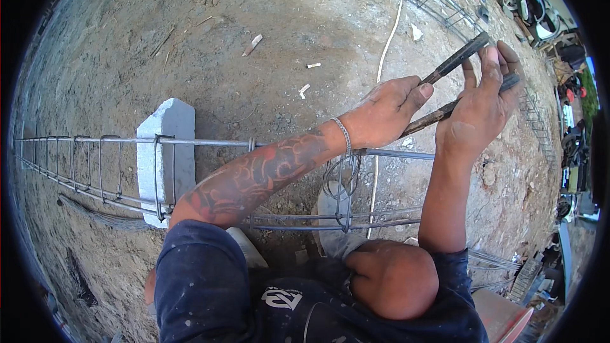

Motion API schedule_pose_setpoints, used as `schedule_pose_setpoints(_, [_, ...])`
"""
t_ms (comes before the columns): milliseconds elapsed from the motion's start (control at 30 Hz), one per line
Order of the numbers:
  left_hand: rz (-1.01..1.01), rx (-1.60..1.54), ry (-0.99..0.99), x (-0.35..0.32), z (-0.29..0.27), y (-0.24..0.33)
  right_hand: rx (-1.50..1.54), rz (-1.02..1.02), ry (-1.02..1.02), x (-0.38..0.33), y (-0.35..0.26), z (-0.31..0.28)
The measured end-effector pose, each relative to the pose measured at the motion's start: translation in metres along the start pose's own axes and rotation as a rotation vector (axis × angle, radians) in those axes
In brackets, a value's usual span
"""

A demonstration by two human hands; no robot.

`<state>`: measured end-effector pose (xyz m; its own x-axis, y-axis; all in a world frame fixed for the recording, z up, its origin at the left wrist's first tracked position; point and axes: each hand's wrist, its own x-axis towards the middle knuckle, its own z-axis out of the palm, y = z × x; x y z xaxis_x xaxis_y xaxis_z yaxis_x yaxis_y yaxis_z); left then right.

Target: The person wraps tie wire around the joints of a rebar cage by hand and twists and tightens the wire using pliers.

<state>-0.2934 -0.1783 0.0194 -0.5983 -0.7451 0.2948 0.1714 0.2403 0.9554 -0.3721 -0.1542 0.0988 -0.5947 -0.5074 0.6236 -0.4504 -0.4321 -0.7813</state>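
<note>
A long two-handled tool with black grips (452,56), pincer-like in shape, slants up to the right in front of me. Its working end is hidden behind my left hand and wrist. My left hand (387,109), on the tattooed arm with a chain bracelet, is closed around the upper handle. Around the grip ends, my right hand (480,98) is partly curled, with fingers raised over the lower handle. Below both hands runs a steel rebar cage (210,142) with square stirrups. A loop of thin wire (338,181) hangs on it beneath my left wrist.
A white block (178,127) props up the cage at left. Another rebar cage (438,5) lies on the dirt at the upper right, near a parked motorbike (530,1). A pale cord (389,41) crosses the ground. Wire strands (105,217) lie at lower left.
</note>
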Motion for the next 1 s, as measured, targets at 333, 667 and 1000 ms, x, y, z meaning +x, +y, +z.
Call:
schedule_pose_setpoints(333, [-0.078,-0.348,-0.236,0.009,-0.023,0.004,0.434,0.414,-0.304,0.027,0.002,0.012])
schedule_pose_setpoints(667, [-0.419,-0.231,-0.087,0.003,0.001,0.022,0.328,0.666,-0.473,0.053,-0.005,0.017])
schedule_pose_setpoints(1000, [-0.286,-0.127,0.054,0.004,-0.011,0.022,0.755,0.698,-1.032,0.061,0.0,0.048])
